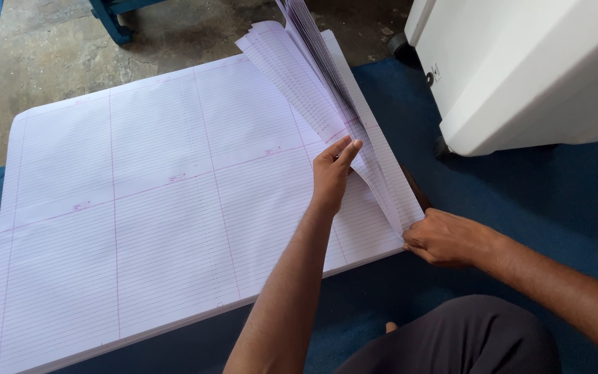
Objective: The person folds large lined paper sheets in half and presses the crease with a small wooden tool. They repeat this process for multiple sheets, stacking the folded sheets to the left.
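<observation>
While my left hand (331, 173) is fanning lifted sheets (327, 90) | right hand (444, 239) is pinching their corner | white machine (520, 69) is standing just beyond the ruled paper stack (140, 208).

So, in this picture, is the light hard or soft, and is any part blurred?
In the head view the light is soft and even, with no glare on the ruled sheets; the lifted sheets smear at their fanned edges, while the left hand and right hand stay sharp.
</observation>
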